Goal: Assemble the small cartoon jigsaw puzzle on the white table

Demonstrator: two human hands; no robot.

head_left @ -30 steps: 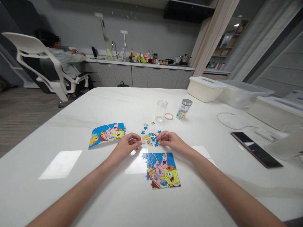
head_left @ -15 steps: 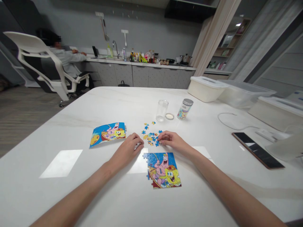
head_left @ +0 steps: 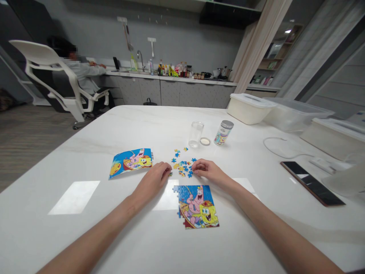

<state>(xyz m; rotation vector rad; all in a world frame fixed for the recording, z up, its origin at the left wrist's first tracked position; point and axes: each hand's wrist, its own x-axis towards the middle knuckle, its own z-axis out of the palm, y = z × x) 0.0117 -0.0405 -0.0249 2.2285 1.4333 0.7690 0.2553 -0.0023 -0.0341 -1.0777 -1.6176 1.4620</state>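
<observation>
A partly assembled jigsaw puzzle (head_left: pixel 198 207) lies flat on the white table, showing a pink starfish and a yellow sponge character; its left edge is ragged with open tabs. Beyond it is a loose heap of puzzle pieces (head_left: pixel 182 167), blue and yellow. At the heap's left my left hand (head_left: pixel 156 177) has its fingers pinched, and a small puzzle piece (head_left: pixel 170 174) shows at the fingertips. My right hand (head_left: pixel 207 169) rests at the heap's right side with curled fingers; what is between the tips is hidden. Left of my left hand lies a picture sheet (head_left: pixel 131 163) with the same characters.
Behind the heap stand a clear jar (head_left: pixel 196 134), a loose lid (head_left: pixel 205 141) and a printed canister (head_left: pixel 224 133). To the right are a phone (head_left: pixel 312 183), a white cable (head_left: pixel 282 155) and storage boxes (head_left: pixel 251 108). A person sits on a chair (head_left: pixel 51 76) by the counter.
My left hand's fingers have drawn closer together, and a small piece now shows at their tips. My right hand stays by the heap, barely moved. The view has shifted slightly.
</observation>
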